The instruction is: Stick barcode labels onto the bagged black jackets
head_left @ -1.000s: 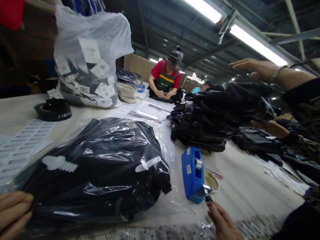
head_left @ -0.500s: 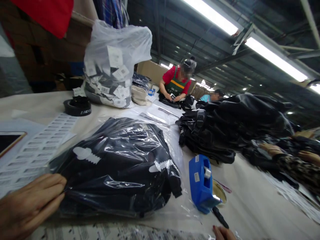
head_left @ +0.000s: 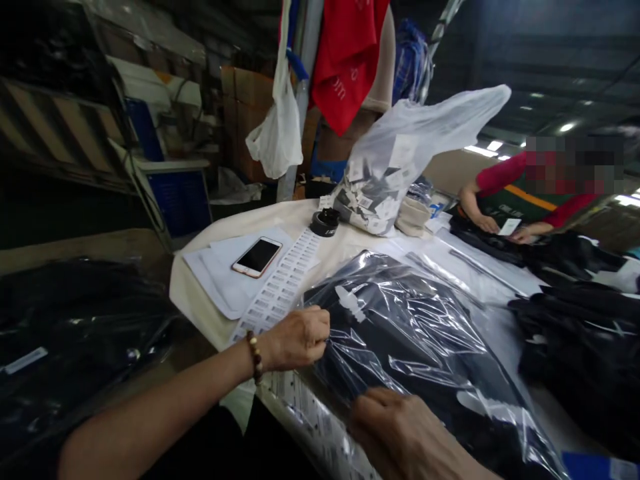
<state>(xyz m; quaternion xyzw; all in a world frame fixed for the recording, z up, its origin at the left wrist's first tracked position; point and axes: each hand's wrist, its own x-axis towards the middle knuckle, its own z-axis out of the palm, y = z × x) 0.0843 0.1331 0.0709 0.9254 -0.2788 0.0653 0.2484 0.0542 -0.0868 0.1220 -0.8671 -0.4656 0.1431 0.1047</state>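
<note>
A clear plastic bag with a folded black fabric article inside lies on the table, glossy and wrinkled. My left hand, with a beaded bracelet at the wrist, is closed on the bag's left edge. Lower down, my right hand is at the bag's near edge with curled fingers, closed on the plastic; its fingertips are partly hidden and slightly blurred. Beyond my left hand lies a sheet of barcode labels. To its left a phone rests on white paper.
A black tape roll sits near a translucent sack of tags. Black goods are piled at the right. Across the table a co-worker holds a white tag. Wrapped black goods lie at the lower left.
The view has swung left, bringing the whole phone into sight. My right hand has moved from beside the blue dispenser to the bag's near edge. My left hand still grips the bag.
</note>
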